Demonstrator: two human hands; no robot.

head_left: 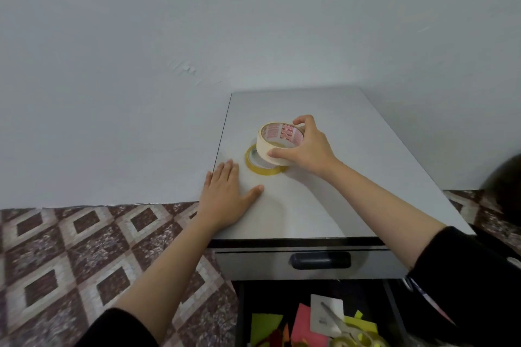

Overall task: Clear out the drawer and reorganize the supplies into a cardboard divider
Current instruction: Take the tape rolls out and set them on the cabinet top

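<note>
My right hand (pixel 307 151) grips a cream masking-tape roll (pixel 275 142) just above the grey cabinet top (pixel 352 177). The roll hangs tilted over a thin yellow clear-tape roll (pixel 263 167) that lies flat on the top. Flat on the cabinet's left edge rests my left hand (pixel 227 197), fingers spread, holding nothing. Below, an open lower drawer (pixel 314 318) holds coloured paper pieces in green, pink and yellow, a white card, scissors (pixel 342 324) and another tape roll. No cardboard divider is in view.
The closed upper drawer front with a dark handle (pixel 321 260) sits under the cabinet top. A pale wall stands behind. Patterned brown floor tiles (pixel 84 256) spread to the left. A dark rounded object (pixel 504 191) shows at the right edge.
</note>
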